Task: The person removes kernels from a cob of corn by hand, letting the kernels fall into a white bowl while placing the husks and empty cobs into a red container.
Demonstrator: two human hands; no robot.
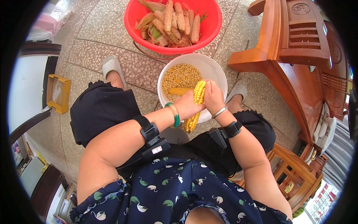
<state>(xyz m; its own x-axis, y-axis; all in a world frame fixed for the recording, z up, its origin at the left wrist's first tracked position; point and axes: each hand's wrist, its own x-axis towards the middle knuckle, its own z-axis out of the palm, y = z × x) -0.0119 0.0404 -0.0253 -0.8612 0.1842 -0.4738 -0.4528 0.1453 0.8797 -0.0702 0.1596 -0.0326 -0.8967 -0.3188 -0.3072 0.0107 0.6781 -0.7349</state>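
Observation:
Over the near side of a white bucket (223, 77), my left hand (187, 106) is closed around the middle of a yellow corn cob (189, 124). The cob is tilted, its lower end pointing toward my lap and its upper end over the bucket. Pressed against the cob's upper right side is my right hand (213, 98), its fingers curled and the thumb near the top. Kernels still cover most of the cob's visible face. Inside the bucket lie loose kernels (182, 74) and another yellow cob (179, 91), partly hidden behind my left hand.
Beyond the bucket stands a red basin (130, 26) holding several stripped cobs (181, 18) and husks. A carved wooden chair (257, 56) is close on the right. On the left, a small yellow box (64, 95) rests beside a white cabinet. My slippered feet flank the bucket.

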